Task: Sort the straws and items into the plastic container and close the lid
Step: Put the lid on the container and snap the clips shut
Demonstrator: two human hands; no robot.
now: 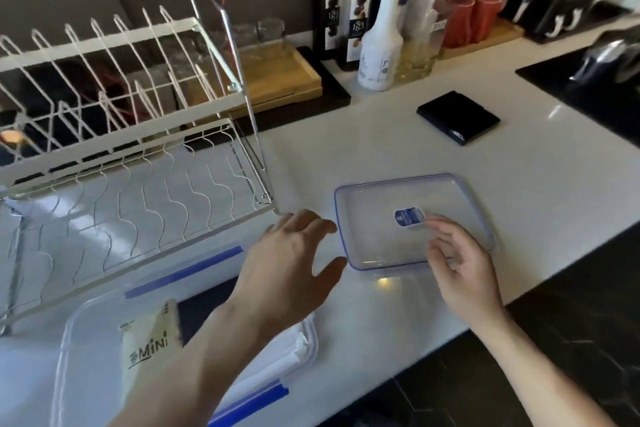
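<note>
A clear plastic container (83, 322) with blue clips sits at the near left of the white counter. Inside it lie a beige packet marked "MINI" (149, 347) and white wrapped straws (287, 354). Its clear lid (381, 198), blue-rimmed with a blue sticker, lies flat on the counter to the right. My left hand (291, 260) hovers with spread fingers between container and lid, holding nothing. My right hand (460, 263) is over the lid's near right corner, fingers loosely curled; whether it touches the lid is unclear.
A white wire dish rack (114, 135) fills the left side. A black flat box (457, 118) lies beyond the lid. Bottles (381, 35), a wooden tray (277, 76) and red items line the back wall. The counter's front edge drops off at the right.
</note>
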